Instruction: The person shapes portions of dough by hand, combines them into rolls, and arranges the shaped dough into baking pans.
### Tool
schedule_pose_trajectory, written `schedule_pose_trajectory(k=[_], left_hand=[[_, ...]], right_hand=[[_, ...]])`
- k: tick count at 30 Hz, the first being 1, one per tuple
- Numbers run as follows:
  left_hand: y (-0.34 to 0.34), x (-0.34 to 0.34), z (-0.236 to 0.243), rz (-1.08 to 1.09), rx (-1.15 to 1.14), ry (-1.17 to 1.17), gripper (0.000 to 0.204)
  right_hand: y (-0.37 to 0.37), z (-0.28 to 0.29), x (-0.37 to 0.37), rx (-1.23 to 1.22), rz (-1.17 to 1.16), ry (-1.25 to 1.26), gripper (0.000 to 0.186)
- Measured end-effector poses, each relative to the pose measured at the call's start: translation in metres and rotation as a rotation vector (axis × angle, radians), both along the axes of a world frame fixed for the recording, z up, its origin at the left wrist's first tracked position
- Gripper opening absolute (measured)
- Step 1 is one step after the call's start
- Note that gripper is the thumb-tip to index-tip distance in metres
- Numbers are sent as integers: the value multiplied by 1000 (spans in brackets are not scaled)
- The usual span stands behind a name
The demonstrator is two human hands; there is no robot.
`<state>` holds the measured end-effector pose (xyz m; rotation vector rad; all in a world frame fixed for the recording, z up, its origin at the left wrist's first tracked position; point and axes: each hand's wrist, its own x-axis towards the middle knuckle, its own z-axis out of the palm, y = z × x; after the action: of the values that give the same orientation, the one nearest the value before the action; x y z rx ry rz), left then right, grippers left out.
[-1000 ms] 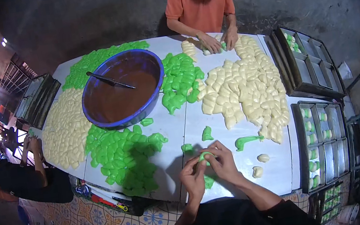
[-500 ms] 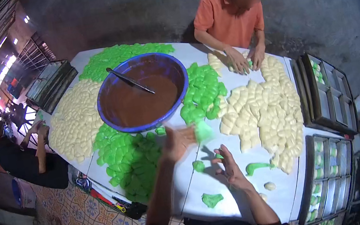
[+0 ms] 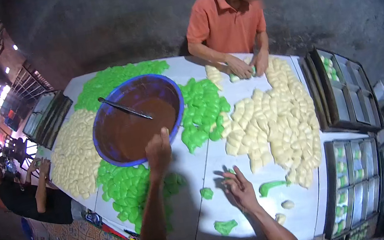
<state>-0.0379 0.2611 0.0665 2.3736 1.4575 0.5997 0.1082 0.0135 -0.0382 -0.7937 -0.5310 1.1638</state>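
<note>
My left hand [image 3: 158, 151] is at the right rim of a blue basin [image 3: 102, 153] of brown paste. Its thumb points up and the fingers look curled; what they hold, if anything, is hidden. A metal spatula [image 3: 125, 107] lies across the basin, apart from that hand. My right hand [image 3: 239, 191] hovers over the white table with its fingers half bent. A small bit of green dough [image 3: 231, 170] shows at its fingertips. Around it are a green dough ball [image 3: 206, 194], a flat green piece [image 3: 226, 226] and a long green strip [image 3: 272, 187].
Green dough pieces [image 3: 200, 111] and cream dough pieces [image 3: 296, 119] cover much of the table. Divided trays [image 3: 355, 180] stand along the right side. Across the table a person in an orange shirt [image 3: 227, 20] handles dough; another person [image 3: 35, 198] is at the left.
My left hand has swung left to the basin rim; the blurred green dough by it no longer shows. My right hand stays near its place. The whole view has shifted slightly.
</note>
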Motion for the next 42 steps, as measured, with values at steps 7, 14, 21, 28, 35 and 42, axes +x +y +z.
schedule_pose_trajectory(k=[7,14,21,28,35,42], left_hand=[[-189,3,-49,38,-1029,-1030,61],[-235,-7,-47,-329,-615,-740,37],[-262,-5,-55,-201,-1022,-1003,22],[-286,-8,-86,-98,-975,-901,15],[-279,-19,-74,-318,-1062,-1095,27],[-282,-27,-91,-543,-209,-50,73]], right_hand=[[-8,-7,-20,-277,-26,97,36],[-65,39,-12,12,-187,-1292,35],[-89,65,-12,66,-167,-958,17],[-110,54,-22,-291,-59,-813,40],[-110,41,12,-295,568,-430,48],[-64,-8,59,-352,187,-740,52]])
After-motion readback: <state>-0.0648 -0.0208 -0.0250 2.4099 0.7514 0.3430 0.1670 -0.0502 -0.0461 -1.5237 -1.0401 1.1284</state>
